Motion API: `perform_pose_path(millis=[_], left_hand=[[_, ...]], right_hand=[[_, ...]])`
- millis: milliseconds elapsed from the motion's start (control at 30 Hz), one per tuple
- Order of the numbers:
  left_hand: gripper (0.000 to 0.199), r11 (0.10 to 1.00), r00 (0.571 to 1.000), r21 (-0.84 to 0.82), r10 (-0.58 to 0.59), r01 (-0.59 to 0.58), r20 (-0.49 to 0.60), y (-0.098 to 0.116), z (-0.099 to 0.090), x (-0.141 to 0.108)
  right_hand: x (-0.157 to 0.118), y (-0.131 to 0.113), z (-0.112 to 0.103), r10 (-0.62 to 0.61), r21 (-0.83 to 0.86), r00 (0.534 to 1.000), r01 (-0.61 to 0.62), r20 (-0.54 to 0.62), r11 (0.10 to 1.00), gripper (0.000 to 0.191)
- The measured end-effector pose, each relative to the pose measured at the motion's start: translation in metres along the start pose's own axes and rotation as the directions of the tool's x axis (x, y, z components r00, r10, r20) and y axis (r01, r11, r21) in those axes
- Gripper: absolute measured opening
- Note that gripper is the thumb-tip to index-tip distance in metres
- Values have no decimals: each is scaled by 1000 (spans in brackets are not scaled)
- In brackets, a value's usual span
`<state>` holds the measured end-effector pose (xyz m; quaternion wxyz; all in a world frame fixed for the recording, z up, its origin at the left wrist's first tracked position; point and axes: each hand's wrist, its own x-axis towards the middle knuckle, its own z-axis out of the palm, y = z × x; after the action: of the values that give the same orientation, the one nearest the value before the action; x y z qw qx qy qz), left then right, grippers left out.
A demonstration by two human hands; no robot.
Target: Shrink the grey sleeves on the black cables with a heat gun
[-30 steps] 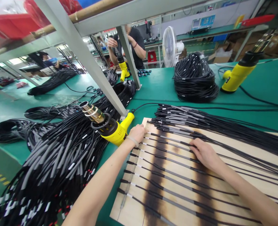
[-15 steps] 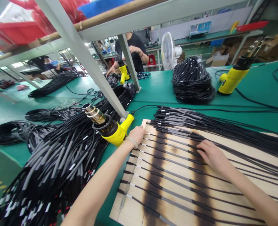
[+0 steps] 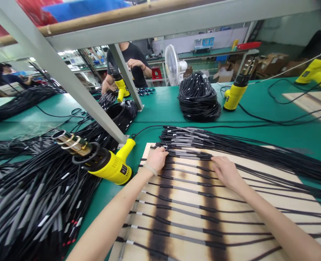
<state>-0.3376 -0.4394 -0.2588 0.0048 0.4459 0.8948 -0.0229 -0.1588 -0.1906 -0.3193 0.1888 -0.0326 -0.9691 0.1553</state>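
A pale wooden board (image 3: 189,201) with two dark scorched bands carries a row of black cables (image 3: 186,210) with grey sleeves, lying side by side across it. At the board's far left corner my left hand (image 3: 157,159) is closed, its fingertips pinching the left ends of a few cables. My right hand (image 3: 225,172) pinches the same small group of cables (image 3: 189,155) farther right, just past the second scorched band. Between the hands these cables stretch roughly straight. Behind them lies a thick bundle of finished-looking cables (image 3: 193,136).
A yellow heat gun (image 3: 114,165) stands left of the board, nozzle tilted up, before a shelf post (image 3: 75,87). Cable heaps (image 3: 32,203) cover the left side. Across the table are a coiled bundle (image 3: 200,98), another heat gun (image 3: 236,92), a fan (image 3: 173,65) and a person (image 3: 130,59).
The view has swung right. My right hand has moved to the rear cables and now pinches them. My left hand stays at their left ends.
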Motion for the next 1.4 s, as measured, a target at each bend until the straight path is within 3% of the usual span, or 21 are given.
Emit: perform_pose_path(millis=[167, 533, 667, 800, 1000, 1400], left_hand=[[24, 999, 1000, 35, -10, 9, 15, 4, -1, 5], [22, 996, 996, 91, -3, -4, 85, 0, -4, -1], [23, 993, 994, 100, -69, 60, 86, -14, -14, -11], [25, 982, 984, 120, -155, 145, 84, -28, -22, -22], [30, 949, 952, 150, -293, 277, 92, -35, -19, -33], [37, 938, 932, 182, -325, 295, 160, -38, -22, -33]], right_hand=[[8, 3, 0, 28, -47, 999, -27, 27, 999, 29], [2, 3, -4, -45, -18, 993, 47, 109, 999, 5], [-1, 6, -4, -84, 102, 989, 72, 120, 992, 10], [5, -6, 4, -124, 221, 988, 101, 94, 970, 12], [16, -24, 16, -138, 279, 988, 114, 68, 953, 15], [23, -28, 20, -171, 301, 980, 133, 101, 944, 14]])
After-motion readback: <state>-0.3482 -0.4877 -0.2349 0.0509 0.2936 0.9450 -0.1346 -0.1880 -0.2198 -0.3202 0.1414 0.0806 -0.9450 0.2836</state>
